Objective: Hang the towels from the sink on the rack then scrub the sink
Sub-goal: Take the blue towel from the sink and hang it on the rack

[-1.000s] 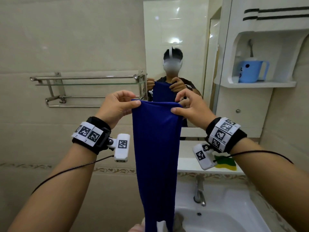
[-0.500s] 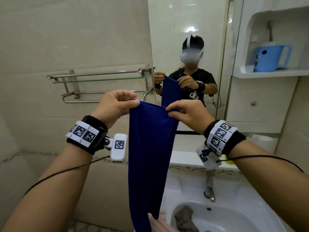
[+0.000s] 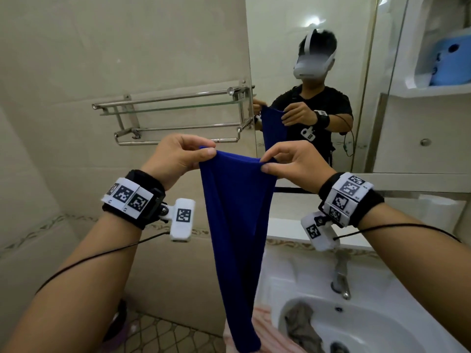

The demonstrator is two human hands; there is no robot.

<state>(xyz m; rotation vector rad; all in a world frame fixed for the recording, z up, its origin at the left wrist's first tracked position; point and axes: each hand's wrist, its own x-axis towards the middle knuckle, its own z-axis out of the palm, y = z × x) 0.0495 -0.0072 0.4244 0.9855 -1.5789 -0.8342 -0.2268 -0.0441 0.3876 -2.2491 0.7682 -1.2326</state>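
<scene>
So far no towel hangs on the rack (image 3: 175, 118). Left hand (image 3: 178, 155) and right hand (image 3: 295, 161) each pinch the blue towel (image 3: 235, 225) by its top edge. Grey towel (image 3: 300, 324) lies in the sink (image 3: 382, 324) at 5 o'clock; scrubbing not started.

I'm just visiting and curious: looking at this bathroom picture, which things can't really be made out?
Head view, the only one:
- Grey cloth in the sink: its lower end is cut off by the bottom edge.
- Pink cloth on the sink's edge: mostly hidden behind the blue towel.
- Blue cup on the shelf: cut off by the right edge and blurred.
- Tap: its top is hidden by the right hand's wrist gear.
</scene>
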